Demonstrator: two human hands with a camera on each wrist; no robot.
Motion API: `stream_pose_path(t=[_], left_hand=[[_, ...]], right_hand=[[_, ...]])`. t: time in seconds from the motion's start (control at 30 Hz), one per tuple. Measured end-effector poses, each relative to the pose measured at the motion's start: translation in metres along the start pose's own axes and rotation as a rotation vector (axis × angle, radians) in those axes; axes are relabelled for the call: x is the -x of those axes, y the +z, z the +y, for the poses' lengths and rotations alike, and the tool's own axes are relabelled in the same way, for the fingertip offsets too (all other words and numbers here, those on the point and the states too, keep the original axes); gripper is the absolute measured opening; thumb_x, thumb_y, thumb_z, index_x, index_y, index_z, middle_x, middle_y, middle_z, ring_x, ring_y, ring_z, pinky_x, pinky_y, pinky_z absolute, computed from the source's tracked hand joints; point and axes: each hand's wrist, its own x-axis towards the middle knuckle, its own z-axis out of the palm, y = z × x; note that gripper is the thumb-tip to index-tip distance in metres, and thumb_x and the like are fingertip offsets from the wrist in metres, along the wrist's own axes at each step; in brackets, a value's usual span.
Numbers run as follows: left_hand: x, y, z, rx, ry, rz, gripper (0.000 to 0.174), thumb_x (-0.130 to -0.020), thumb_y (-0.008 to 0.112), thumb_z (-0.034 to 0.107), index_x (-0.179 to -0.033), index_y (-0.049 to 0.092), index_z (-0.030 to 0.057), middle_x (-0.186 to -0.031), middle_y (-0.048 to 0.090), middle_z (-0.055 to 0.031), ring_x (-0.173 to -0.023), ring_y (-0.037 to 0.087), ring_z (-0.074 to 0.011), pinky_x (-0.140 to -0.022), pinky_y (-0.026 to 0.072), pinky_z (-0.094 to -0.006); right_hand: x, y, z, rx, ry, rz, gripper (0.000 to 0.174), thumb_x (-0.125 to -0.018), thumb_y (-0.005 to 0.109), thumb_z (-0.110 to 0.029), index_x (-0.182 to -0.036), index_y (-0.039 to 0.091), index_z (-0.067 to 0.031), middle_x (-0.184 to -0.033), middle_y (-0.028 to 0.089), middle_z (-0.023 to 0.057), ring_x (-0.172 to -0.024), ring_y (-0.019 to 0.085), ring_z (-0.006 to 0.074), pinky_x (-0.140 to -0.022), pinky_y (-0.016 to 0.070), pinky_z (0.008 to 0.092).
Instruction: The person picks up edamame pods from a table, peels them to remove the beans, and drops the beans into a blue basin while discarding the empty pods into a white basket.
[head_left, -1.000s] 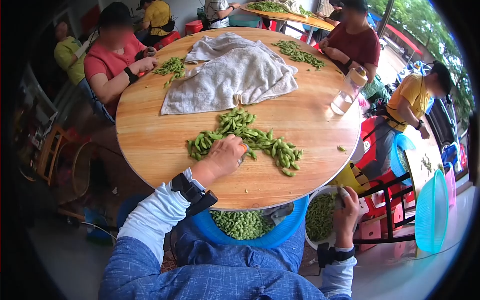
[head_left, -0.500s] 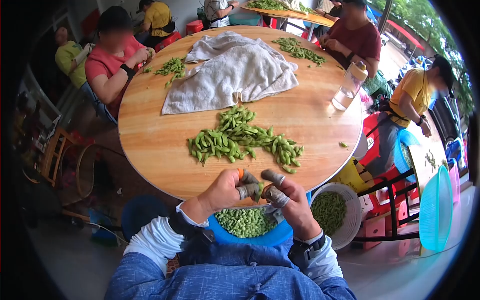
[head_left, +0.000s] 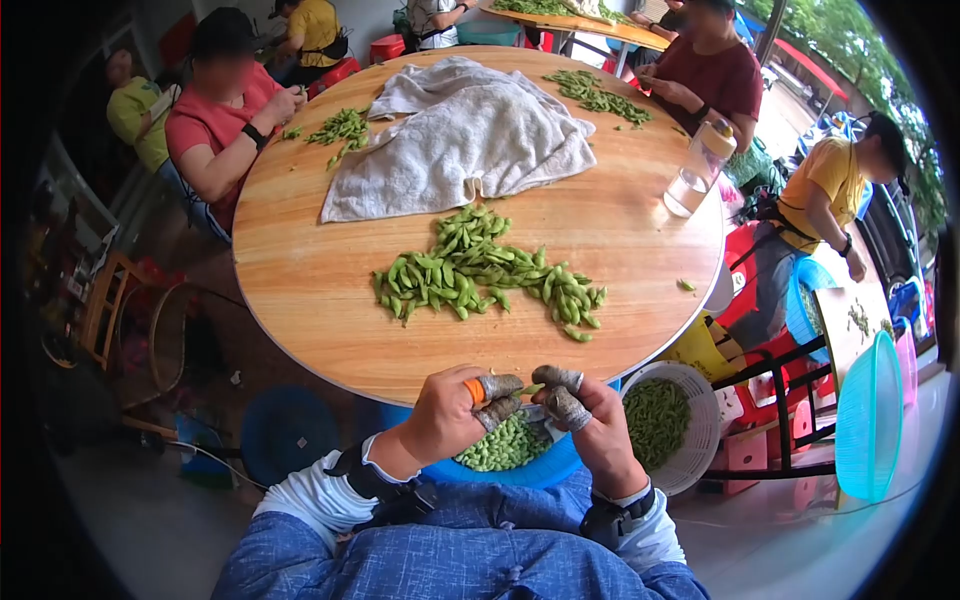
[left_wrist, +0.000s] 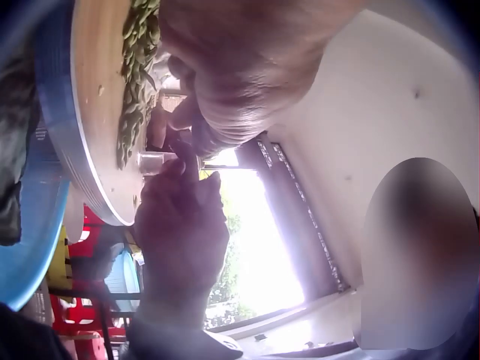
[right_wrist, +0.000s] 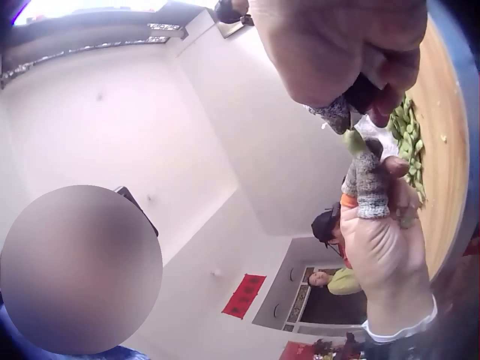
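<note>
Over the near table edge, my left hand pinches a green soybean pod between thumb and finger wrapped in grey fabric, with an orange band on the finger. My right hand, its thumb and finger also wrapped, pinches the pod's other end. In the right wrist view, the pod shows as a green piece between both hands' fingertips. Below the hands is a blue basin with shelled beans in it. A pile of pods lies in front of me on the round wooden table.
A white basket of pods or hulls stands on my right. A grey-white cloth covers the table's middle, and a water bottle stands near the right edge. Two people sit across the table. A blue stool-like round is at lower left.
My left hand came back from the pod pile with a pod, and my right hand came in from beside the white basket to meet it. Both hands now hold the pod above the basin.
</note>
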Motion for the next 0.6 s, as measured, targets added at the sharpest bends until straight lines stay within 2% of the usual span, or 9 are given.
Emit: stream_pose_path(t=[0.07, 0.13, 0.23, 0.33, 0.6], left_hand=[[0.001, -0.006, 0.000, -0.188, 0.213, 0.023, 0.023, -0.066, 0.066, 0.005, -0.085, 0.056, -0.0023, -0.070, 0.055, -0.0076, -0.059, 0.054, -0.0179, -0.051, 0.0426, -0.0248], [-0.003, -0.015, 0.011, -0.319, 0.399, 0.002, 0.026, -0.060, 0.067, 0.005, -0.083, 0.055, -0.0015, -0.068, 0.053, -0.0097, -0.055, 0.052, -0.0225, -0.049, 0.0420, -0.0267], [-0.008, -0.019, 0.023, -0.472, 0.555, -0.007, 0.028, -0.055, 0.065, 0.005, -0.080, 0.054, -0.0008, -0.067, 0.052, -0.0093, -0.051, 0.049, -0.0243, -0.045, 0.0406, -0.0301], [-0.005, -0.017, 0.019, -0.590, 0.604, -0.012, 0.018, -0.053, 0.060, 0.008, -0.069, 0.057, 0.0013, -0.076, 0.053, -0.0084, -0.061, 0.051, -0.0196, -0.046, 0.0431, -0.0291], [-0.005, -0.015, 0.015, -0.659, 0.704, -0.070, 0.014, -0.053, 0.057, 0.011, -0.064, 0.054, 0.0028, -0.077, 0.053, -0.0087, -0.063, 0.050, -0.0189, -0.046, 0.0430, -0.0280]], right_hand=[[0.004, -0.007, 0.001, 0.007, 0.108, -0.086, 0.023, -0.083, 0.052, -0.013, -0.101, 0.055, 0.0001, -0.083, 0.059, -0.0005, -0.068, 0.049, 0.0030, -0.059, 0.0384, 0.0165], [0.007, -0.004, 0.001, -0.034, 0.128, -0.071, 0.023, -0.083, 0.051, -0.015, -0.100, 0.056, -0.0011, -0.080, 0.059, -0.0016, -0.065, 0.047, 0.0018, -0.055, 0.0355, 0.0158], [0.011, -0.002, -0.002, -0.063, 0.166, -0.040, 0.020, -0.082, 0.051, -0.016, -0.096, 0.057, -0.0022, -0.077, 0.059, -0.0018, -0.063, 0.046, 0.0019, -0.054, 0.0345, 0.0157], [0.013, -0.001, -0.004, -0.072, 0.184, -0.023, 0.017, -0.082, 0.052, -0.016, -0.091, 0.058, -0.0025, -0.076, 0.059, -0.0012, -0.062, 0.047, 0.0026, -0.054, 0.0348, 0.0159], [0.016, -0.002, -0.003, -0.073, 0.194, -0.009, 0.015, -0.081, 0.051, -0.015, -0.084, 0.058, -0.0024, -0.072, 0.058, -0.0004, -0.060, 0.047, 0.0042, -0.054, 0.0353, 0.0170]])
